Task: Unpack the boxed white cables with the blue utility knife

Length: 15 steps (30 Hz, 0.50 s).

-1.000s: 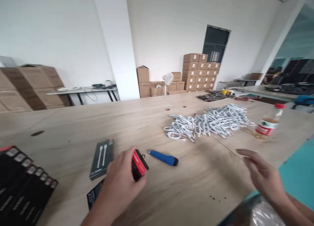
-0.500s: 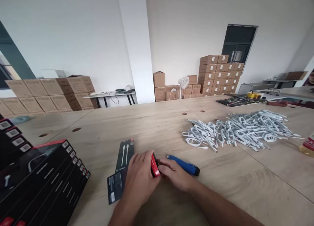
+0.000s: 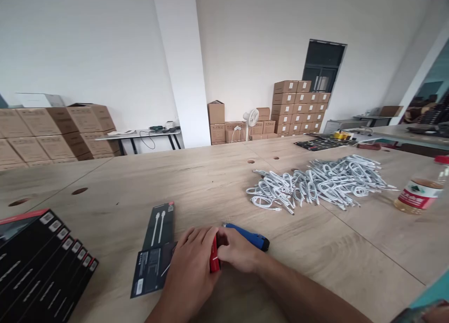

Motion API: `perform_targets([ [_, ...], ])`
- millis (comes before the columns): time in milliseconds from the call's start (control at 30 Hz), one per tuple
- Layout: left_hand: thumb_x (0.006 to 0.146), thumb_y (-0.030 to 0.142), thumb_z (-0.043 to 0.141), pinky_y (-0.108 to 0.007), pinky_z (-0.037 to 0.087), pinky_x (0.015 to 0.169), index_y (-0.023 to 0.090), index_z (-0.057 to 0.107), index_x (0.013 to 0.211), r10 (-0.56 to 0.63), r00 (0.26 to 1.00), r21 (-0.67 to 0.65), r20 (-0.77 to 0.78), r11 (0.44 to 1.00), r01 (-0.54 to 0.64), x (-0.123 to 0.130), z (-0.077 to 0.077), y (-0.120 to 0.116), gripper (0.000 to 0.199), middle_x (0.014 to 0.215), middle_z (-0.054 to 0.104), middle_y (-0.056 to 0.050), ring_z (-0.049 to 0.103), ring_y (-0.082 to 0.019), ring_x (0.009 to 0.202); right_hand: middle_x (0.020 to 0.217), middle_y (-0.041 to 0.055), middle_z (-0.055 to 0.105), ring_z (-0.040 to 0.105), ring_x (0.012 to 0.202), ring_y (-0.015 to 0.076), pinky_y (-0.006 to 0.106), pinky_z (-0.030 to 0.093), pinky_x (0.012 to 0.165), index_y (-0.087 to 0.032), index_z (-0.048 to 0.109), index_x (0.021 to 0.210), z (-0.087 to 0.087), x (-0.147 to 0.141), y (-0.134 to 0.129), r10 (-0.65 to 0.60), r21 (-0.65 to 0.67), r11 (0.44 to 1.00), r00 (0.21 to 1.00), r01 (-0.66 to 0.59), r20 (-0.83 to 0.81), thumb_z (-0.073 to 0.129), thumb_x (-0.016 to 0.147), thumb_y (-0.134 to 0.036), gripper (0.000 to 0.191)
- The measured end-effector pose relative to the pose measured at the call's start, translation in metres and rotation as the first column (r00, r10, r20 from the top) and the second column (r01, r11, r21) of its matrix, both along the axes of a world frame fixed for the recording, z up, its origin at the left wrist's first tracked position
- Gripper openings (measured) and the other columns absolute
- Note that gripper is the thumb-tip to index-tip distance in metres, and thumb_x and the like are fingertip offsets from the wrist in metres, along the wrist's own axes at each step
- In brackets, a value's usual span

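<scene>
My left hand [image 3: 194, 262] is wrapped over a small black cable box with a red end [image 3: 214, 255]; most of the box is hidden beneath it. At that red end my right hand [image 3: 238, 250] has its thumb and fingers closed on the box's edge, fingertips partly out of sight. Just beyond the right hand lies a blue pen-shaped tool [image 3: 250, 235] with a dark end. Left of my hands, a flat dark box [image 3: 158, 227] printed with two white cables lies on the table, next to another dark printed box [image 3: 150, 269] that partly passes under my left hand.
Black boxes [image 3: 45, 267] are stacked at the left. Bundled white cables [image 3: 315, 183] spread over the right of the wooden table [image 3: 196, 173], near a bottle [image 3: 421, 192] with a red label. Cartons [image 3: 298, 108] and a white fan [image 3: 251, 118] stand behind.
The view has swung to the right, so table items sit further left and more of the bottle shows. My right hand has come in closer against the red end of the box.
</scene>
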<state>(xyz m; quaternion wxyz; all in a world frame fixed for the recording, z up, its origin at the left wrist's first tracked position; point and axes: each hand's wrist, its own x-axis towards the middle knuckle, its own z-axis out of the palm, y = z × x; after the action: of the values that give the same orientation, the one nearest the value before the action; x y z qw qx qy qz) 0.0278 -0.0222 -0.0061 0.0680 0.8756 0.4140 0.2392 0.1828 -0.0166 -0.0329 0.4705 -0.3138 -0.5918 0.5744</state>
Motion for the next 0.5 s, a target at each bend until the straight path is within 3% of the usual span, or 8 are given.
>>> perform_targets([
  [100, 0.067, 0.016, 0.072, -0.05, 0.041, 0.104, 0.031, 0.063, 0.12, -0.019, 1.0, 0.052, 0.017, 0.999, 0.018, -0.002, -0.007, 0.007, 0.056, 0.125, 0.071, -0.007, 0.063, -0.034, 0.116, 0.077, -0.0042, 0.066, 0.061, 0.076, 0.0165, 0.027, 0.049, 0.077, -0.02, 0.071, 0.083, 0.0, -0.002, 0.003, -0.067, 0.021, 0.998, 0.998, 0.067, -0.001, 0.055, 0.06, -0.012, 0.03],
  [333, 0.066, 0.025, 0.077, -0.049, 0.045, 0.099, 0.035, 0.062, 0.126, -0.069, 0.995, 0.198, 0.069, 0.979, 0.054, -0.006, -0.021, 0.022, 0.062, 0.127, 0.072, -0.005, 0.065, -0.037, 0.115, 0.073, -0.0056, 0.061, 0.057, 0.073, 0.0145, 0.024, 0.045, 0.067, -0.02, 0.071, 0.079, -0.003, -0.006, 0.01, -0.19, 0.039, 0.981, 0.982, 0.189, 0.014, 0.044, 0.056, -0.011, 0.037],
  [500, 0.061, 0.032, 0.082, -0.049, 0.049, 0.099, 0.036, 0.065, 0.12, -0.079, 0.988, 0.201, 0.136, 0.978, 0.05, -0.008, -0.014, 0.024, 0.061, 0.124, 0.073, -0.006, 0.067, -0.039, 0.113, 0.06, -0.0065, 0.049, 0.048, 0.061, 0.0121, 0.022, 0.039, 0.056, -0.02, 0.058, 0.063, -0.007, -0.011, 0.015, -0.272, -0.022, 0.962, 0.962, 0.273, 0.034, 0.046, 0.056, -0.011, 0.016],
])
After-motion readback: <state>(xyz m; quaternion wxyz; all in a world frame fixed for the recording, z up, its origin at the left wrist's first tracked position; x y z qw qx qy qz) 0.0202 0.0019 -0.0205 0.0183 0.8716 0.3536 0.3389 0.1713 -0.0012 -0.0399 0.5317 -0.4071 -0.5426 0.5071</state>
